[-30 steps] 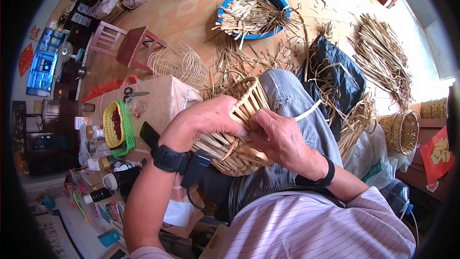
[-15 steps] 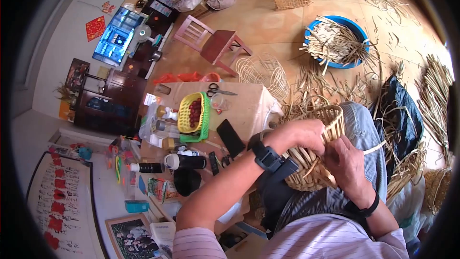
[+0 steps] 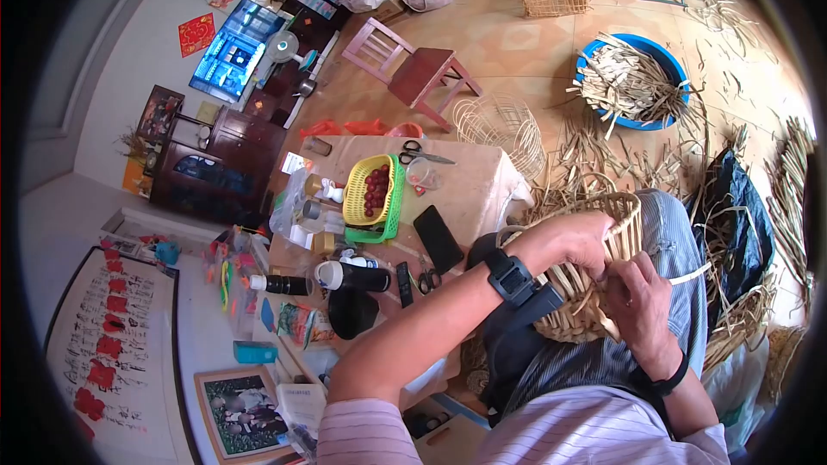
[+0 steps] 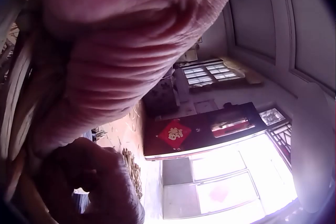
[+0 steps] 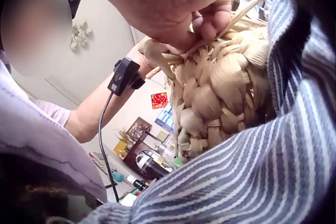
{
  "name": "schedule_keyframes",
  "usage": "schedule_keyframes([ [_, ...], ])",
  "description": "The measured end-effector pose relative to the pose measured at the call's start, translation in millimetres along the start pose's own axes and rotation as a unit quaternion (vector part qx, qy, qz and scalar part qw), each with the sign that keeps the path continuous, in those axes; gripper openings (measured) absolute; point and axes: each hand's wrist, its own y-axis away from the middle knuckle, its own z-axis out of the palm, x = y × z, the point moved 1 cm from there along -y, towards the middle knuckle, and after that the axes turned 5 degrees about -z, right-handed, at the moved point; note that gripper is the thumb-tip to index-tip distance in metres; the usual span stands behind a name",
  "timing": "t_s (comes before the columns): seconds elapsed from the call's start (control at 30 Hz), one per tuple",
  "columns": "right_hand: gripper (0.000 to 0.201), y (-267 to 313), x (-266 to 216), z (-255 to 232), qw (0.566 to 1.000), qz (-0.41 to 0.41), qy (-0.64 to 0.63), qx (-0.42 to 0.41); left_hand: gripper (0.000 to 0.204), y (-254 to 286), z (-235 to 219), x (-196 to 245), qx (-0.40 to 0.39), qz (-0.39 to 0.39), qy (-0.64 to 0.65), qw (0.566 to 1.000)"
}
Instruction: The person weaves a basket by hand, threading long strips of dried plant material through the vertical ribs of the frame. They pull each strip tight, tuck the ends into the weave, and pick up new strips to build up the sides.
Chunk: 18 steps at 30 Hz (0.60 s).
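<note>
the head view looks forward and down from above, farthest from the basket (image 3: 575, 317), with the worktop (image 3: 482, 179) to the left. the left wrist view looks from close to the left grip (image 4: 126, 56) and faces a bright opening (image 4: 231, 187). the right wrist view looks upward beside the striped trousers (image 5: 257, 166), near the basket; it shares the red poster (image 5: 159, 100) with the head view.

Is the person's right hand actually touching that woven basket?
Touching. The right wrist view shows it: the fingers of the right hand press against the woven basket at the top of its thick weave, with no gap.
</note>
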Motion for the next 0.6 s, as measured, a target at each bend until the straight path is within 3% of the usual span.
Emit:
schedule_keyframes([
  [0.13, 0.036, 0.2, -2.2, -13.5, 0.997, 0.021, -0.069, -0.027, 0.055, 7.9, -6.4, 5.1, -0.008, 0.006, 0.01, 1.0],
  [0.37, 0.033, 1.6, -9.2, -17.2, 0.997, -0.074, 0.025, -0.017, 0.064, 29.8, -14.6, 12.7, -0.046, -0.029, 0.13, 0.99],
  [0.47, 0.03, 2.9, -12.0, -18.5, 0.996, -0.073, 0.041, -0.031, 0.066, 16.5, -9.3, 6.6, -0.062, -0.019, 0.087, 0.994],
  [0.6, 0.026, -5.0, -8.0, -19.5, 0.994, -0.071, 0.046, -0.066, 0.054, 13.8, -7.6, 9.5, -0.038, -0.024, 0.066, 0.997],
])
